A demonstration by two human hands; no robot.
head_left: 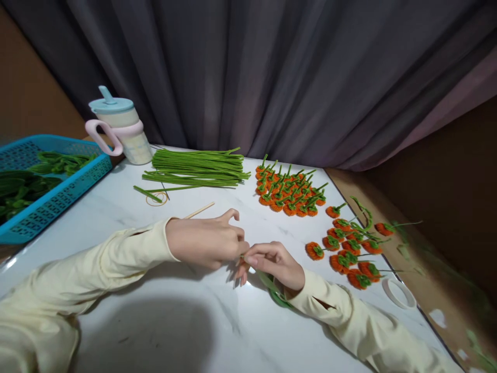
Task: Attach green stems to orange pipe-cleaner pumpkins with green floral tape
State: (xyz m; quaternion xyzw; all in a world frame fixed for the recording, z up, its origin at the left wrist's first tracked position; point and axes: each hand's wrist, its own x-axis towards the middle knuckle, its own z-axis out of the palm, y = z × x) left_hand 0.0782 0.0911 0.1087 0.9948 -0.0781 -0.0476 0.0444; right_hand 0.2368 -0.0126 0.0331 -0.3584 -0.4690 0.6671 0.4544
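Observation:
My left hand and my right hand meet over the white marble table, both in cream sleeves. The fingers of each pinch the same small piece where they touch; it is mostly hidden, with a bit of green showing. A green strip trails down under my right wrist. Several orange pipe-cleaner flowers with green stems lie in a cluster beyond my hands. More of these flowers lie to the right of my right hand. A thin wooden stick lies just beyond my left hand.
A bundle of green pipe cleaners lies at the back. A lidded cup with a pink handle stands back left beside a blue basket of green leaves. A rubber band and a white tape ring lie on the table. Dark curtain behind.

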